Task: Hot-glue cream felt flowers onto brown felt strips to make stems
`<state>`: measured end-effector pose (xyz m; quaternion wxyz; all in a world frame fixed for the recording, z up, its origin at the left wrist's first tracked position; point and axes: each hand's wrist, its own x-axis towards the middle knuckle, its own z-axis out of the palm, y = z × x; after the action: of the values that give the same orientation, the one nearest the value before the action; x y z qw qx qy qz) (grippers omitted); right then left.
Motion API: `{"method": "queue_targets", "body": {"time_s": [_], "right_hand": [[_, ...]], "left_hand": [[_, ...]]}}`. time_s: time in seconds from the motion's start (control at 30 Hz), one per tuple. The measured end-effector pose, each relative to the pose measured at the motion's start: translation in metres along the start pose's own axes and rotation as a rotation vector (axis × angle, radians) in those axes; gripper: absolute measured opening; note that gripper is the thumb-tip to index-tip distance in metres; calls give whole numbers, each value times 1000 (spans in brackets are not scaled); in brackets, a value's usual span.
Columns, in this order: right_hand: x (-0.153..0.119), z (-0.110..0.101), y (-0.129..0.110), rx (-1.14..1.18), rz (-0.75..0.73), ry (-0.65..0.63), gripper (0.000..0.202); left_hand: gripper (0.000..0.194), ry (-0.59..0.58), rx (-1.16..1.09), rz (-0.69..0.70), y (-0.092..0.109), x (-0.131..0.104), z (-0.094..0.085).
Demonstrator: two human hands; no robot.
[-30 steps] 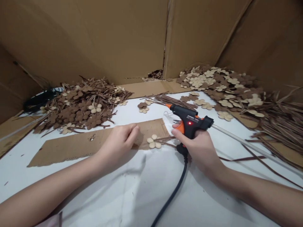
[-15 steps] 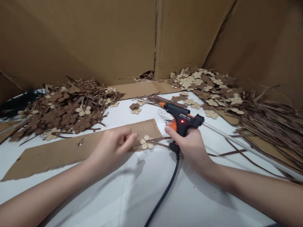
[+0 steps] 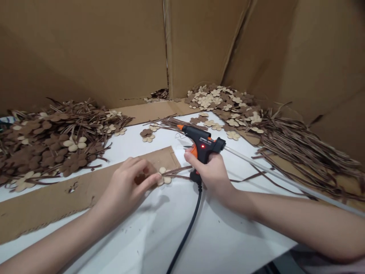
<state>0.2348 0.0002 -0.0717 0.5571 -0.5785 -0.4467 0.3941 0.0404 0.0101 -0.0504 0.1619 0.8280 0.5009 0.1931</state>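
My right hand [image 3: 215, 173] is wrapped round a black and orange hot glue gun [image 3: 201, 142], its red light lit and its orange nozzle tipped up to the left. A long clear glue stick [image 3: 256, 160] runs out of its back. My left hand [image 3: 134, 182] is closed at the left edge of a cream flower cutout [image 3: 167, 180], with thumb and fingertips on it. Brown cords [image 3: 178, 176] lie over that flower and run right, passing behind the glue gun's handle. Beneath the flower is a flat cardboard strip [image 3: 114, 173].
Heaped brown and cream flowers with cords [image 3: 57, 140] lie left. Loose flowers [image 3: 222, 101] are piled at the back right, beside bundled brown cords [image 3: 308, 148]. Cardboard walls [image 3: 85, 49] rise behind the white table surface [image 3: 159, 236]. The gun's black cable [image 3: 186, 232] trails toward me.
The view has turned right, so things sit further left. My left thumb and fingers, apart from the cream flower before, now reach its edge. My right hand still holds the glue gun.
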Motion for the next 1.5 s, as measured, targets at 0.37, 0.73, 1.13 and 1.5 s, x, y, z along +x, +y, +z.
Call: {"method": "queue_targets", "body": {"time_s": [0.37,0.73,1.13,1.5], "right_hand": [[-1,-1,1,-9,12,30,28],[-6,-6,0,-108,62,-3,28],[-7,-6,3,-135,79,-20,26],[-7,-5,3,-140,80,-61,25]], "left_hand": [[12,36,-226,-88,3,1,18],[25,63,-775,-507,-34,14,-11],[23,124,-544,-519,-33,12,-15],[27,160,-638,-507,-9,3,-19]]}}
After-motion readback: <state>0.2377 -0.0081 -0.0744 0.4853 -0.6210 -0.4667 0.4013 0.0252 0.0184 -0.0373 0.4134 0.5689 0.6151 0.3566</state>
